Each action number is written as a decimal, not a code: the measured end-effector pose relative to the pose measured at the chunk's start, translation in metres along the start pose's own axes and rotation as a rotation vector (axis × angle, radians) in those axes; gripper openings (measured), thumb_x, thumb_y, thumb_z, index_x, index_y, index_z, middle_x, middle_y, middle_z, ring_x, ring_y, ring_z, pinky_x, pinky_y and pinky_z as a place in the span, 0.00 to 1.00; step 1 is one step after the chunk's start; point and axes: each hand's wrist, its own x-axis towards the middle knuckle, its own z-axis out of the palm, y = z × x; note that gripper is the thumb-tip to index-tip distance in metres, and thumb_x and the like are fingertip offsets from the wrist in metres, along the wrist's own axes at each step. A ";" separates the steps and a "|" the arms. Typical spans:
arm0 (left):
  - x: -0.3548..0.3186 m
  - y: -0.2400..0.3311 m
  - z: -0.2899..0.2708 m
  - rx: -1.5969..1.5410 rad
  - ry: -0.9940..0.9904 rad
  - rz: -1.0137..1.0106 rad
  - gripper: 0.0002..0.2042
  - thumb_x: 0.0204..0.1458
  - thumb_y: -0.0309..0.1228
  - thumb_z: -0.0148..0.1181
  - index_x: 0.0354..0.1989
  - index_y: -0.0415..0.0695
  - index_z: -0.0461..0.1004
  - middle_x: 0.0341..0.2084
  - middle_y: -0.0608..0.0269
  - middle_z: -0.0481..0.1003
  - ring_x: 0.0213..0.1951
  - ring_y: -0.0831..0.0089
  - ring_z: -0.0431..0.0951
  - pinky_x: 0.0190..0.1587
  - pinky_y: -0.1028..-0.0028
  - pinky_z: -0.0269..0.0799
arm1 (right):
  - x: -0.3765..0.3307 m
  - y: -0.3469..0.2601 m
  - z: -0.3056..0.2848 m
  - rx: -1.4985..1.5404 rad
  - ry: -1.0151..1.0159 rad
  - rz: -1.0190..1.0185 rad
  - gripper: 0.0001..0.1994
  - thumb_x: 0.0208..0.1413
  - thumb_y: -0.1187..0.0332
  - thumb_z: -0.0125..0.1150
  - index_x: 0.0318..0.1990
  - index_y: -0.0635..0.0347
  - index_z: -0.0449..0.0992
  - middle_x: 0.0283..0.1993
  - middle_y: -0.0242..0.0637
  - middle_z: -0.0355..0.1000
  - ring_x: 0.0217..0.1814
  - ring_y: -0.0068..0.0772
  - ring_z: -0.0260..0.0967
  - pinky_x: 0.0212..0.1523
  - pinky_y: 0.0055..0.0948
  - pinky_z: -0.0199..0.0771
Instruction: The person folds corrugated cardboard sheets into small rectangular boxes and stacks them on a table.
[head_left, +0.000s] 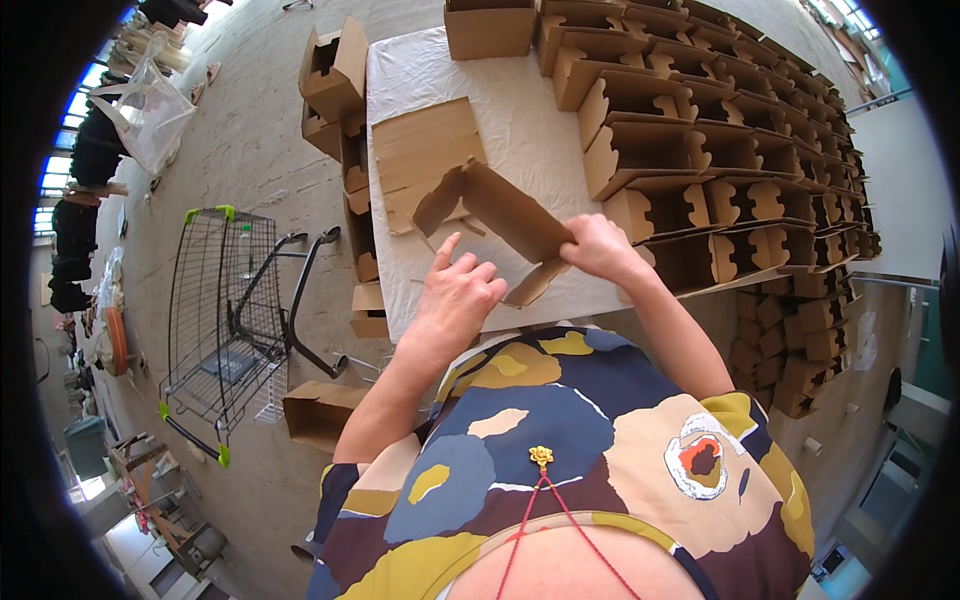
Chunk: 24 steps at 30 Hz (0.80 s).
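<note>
**Half-folded carton held over the white-covered table**

The brown corrugated cardboard box blank [500,215], partly folded into a long open sleeve, hangs tilted just above the white cloth-covered table [540,130], near its front edge. The right hand [600,248] has it: fingers closed, pinching the sleeve's near end where a side flap [535,283] hangs down. The left hand [458,290] sits just below and left of the sleeve, fingers spread and loose, fingertips [447,245] close under its lower edge. Whether they touch the board, I cannot tell.

By the look of it this piece is light and stiff across its panels but floppy at the creases, so it will likely swing if gripped by a flap alone. The firm corner fold where the right hand pinches seems the best hold. The edges look thin and easy to crush, so a gentle grip suits it.

Farther back on the table lies a flat brown cardboard sheet [425,150]. To the table's right side stand rows of finished brown cardboard boxes [720,130]. Off the table's left side stands a wire shopping trolley [225,300].
</note>
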 end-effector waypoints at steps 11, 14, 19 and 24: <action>-0.010 -0.001 0.034 -0.109 0.036 0.151 0.03 0.44 0.26 0.62 0.23 0.51 0.76 0.29 0.70 0.75 0.46 0.70 0.76 0.72 0.53 0.53 | 0.009 -0.011 0.030 -0.055 0.089 -0.062 0.12 0.51 0.66 0.53 0.36 0.63 0.79 0.38 0.58 0.77 0.46 0.63 0.74 0.50 0.55 0.74; -0.012 -0.026 0.022 0.025 0.048 0.097 0.05 0.41 0.24 0.61 0.24 0.51 0.76 0.30 0.69 0.76 0.47 0.70 0.76 0.72 0.53 0.53 | 0.007 -0.002 0.031 -0.018 0.152 -0.079 0.11 0.53 0.67 0.52 0.34 0.66 0.78 0.38 0.60 0.77 0.44 0.65 0.74 0.49 0.56 0.74; -0.007 -0.025 0.026 -0.016 0.044 0.066 0.05 0.44 0.19 0.58 0.26 0.45 0.75 0.31 0.65 0.77 0.49 0.66 0.77 0.72 0.58 0.56 | -0.010 -0.006 0.032 -0.054 0.273 -0.125 0.11 0.54 0.68 0.51 0.31 0.69 0.76 0.37 0.59 0.76 0.41 0.66 0.74 0.47 0.56 0.74; 0.011 -0.016 0.031 -0.114 0.064 0.083 0.06 0.45 0.16 0.53 0.26 0.43 0.73 0.30 0.60 0.77 0.47 0.64 0.78 0.71 0.58 0.59 | -0.009 0.021 0.046 -0.006 0.348 -0.063 0.11 0.55 0.68 0.51 0.30 0.69 0.74 0.37 0.59 0.76 0.42 0.65 0.74 0.46 0.55 0.75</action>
